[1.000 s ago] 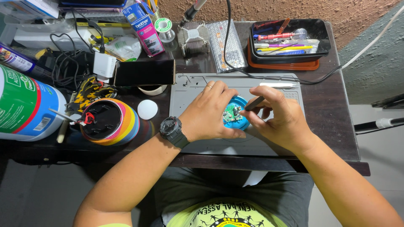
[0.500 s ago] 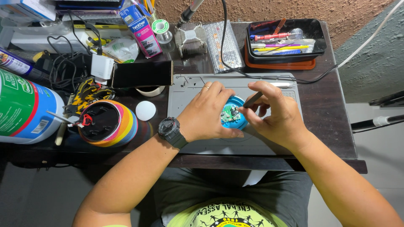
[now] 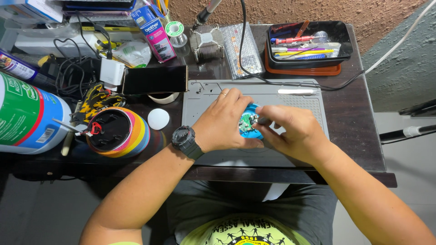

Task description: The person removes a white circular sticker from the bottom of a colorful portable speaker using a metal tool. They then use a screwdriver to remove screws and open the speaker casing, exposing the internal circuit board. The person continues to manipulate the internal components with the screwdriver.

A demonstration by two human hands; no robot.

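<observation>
Now I count one small blue device [image 3: 249,123] on the grey mat [image 3: 299,97], near the table's front edge. My left hand [image 3: 222,120] wraps it; my right hand [image 3: 290,131] pinches a dark tool [image 3: 262,120], mostly hidden. Both hands cover the device's sides.

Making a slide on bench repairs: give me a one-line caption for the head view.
Left hand steadies a small blue device with exposed circuit board on a grey work mat while right hand works on it.

Dark wood desk [image 3: 349,131] w/ rough brown wall [image 3: 290,11] behind, grey floor [image 3: 399,136].
</observation>
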